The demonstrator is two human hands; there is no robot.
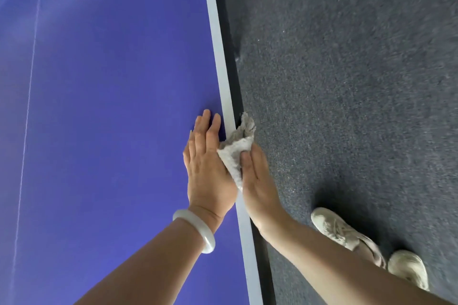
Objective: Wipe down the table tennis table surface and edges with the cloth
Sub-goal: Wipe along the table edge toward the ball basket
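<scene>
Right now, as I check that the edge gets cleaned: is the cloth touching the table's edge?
Touching. The head view shows the cloth lapped over the table edge, with the right hand holding it there.

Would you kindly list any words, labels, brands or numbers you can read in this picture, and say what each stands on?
None: no text can be read anywhere in this view.
The table carries only plain white markings, such as the edge line; no lettering.
The cloth, the bangle and the shoes show no legible label or brand; the shoes are blurred.
</scene>
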